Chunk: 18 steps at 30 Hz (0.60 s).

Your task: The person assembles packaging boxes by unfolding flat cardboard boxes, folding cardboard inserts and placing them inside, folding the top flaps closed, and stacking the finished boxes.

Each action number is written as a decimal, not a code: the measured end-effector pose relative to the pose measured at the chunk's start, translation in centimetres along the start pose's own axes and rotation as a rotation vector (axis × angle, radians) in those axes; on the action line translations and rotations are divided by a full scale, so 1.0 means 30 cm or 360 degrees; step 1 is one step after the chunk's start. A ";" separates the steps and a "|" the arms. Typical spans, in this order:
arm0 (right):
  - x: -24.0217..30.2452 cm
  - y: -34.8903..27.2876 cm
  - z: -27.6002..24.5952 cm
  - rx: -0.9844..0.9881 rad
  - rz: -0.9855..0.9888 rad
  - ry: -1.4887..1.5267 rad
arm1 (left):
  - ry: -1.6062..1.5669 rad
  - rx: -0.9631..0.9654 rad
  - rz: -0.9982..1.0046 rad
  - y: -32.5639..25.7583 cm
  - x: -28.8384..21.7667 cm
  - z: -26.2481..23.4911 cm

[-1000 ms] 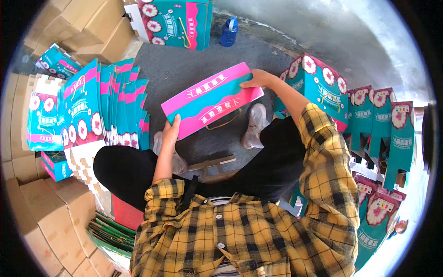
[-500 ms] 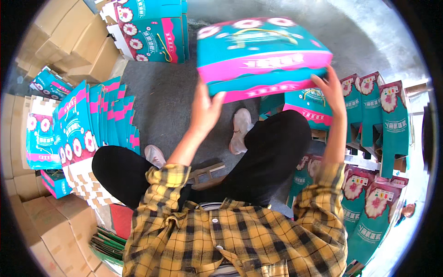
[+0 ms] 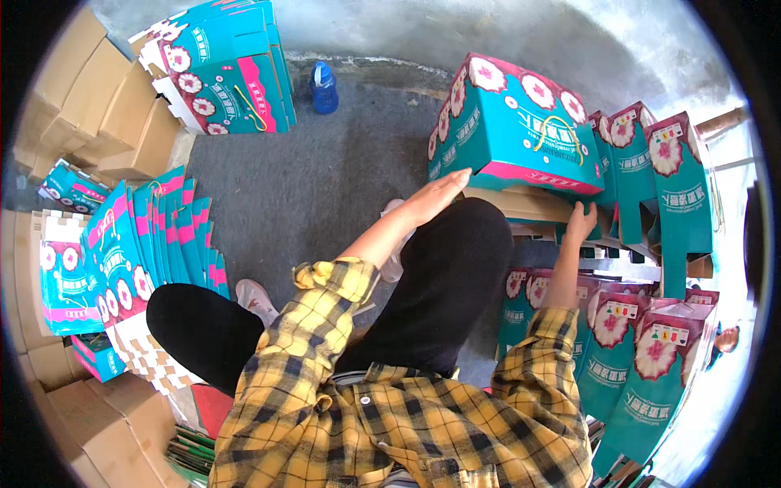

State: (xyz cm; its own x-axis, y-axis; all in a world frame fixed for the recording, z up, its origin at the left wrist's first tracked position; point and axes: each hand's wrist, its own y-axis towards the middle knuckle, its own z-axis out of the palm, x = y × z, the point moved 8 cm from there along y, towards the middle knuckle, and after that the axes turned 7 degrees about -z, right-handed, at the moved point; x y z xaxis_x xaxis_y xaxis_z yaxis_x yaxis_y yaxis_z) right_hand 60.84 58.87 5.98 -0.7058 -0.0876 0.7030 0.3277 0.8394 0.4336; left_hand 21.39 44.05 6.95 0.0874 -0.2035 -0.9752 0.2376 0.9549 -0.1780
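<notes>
the left hand [image 3: 435,198] lies flat and open against the left lower side of the box [image 3: 521,126], fingers stretched, so it presses and does not close around anything. the right hand [image 3: 580,221] is under the right lower edge of the same box, with fingers bent up on the edge; the grip there is partly hidden, so i cannot tell how firm it is. the box is teal with pink bands and flower prints, with a yellow cord handle on top. it is tilted and sits up on the right side, above the right knee, on a brown cardboard layer [image 3: 521,207] and just beside a row of standing boxes [image 3: 659,171] of the same kind. more such boxes [image 3: 634,350] stand lower on the right. on the left, flat folded boxes [image 3: 154,244] lean in a fan on the floor [image 3: 317,179]. another pile of flat ones [image 3: 228,69] is at the top left, near brown cartons [image 3: 114,114]. a blue bottle [image 3: 325,88] stands by the wall. the person wears a yellow plaid shirt [image 3: 390,415] and black trousers [image 3: 439,285].
</notes>
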 end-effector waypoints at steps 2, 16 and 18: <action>0.233 -0.101 0.011 -0.0250 -0.0487 -0.0496 | -0.0015 -0.0138 0.0039 -0.088 0.006 -0.063; 1.157 -0.706 0.217 0.2329 -0.0658 0.0865 | 0.1101 -0.0794 0.0249 -0.616 -0.063 0.099; 1.166 -0.725 0.221 0.2318 -0.0658 0.0833 | 0.1049 -0.0682 0.0090 -0.678 -0.041 0.076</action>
State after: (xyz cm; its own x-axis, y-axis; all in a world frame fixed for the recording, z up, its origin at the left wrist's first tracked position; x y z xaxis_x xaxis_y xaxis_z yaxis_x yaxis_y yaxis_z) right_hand 24.86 41.11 17.39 -0.2070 -0.3362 0.9188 -0.8886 0.4576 -0.0328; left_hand 18.66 24.37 12.08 -0.5354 -0.1101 -0.8374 -0.1556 0.9874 -0.0303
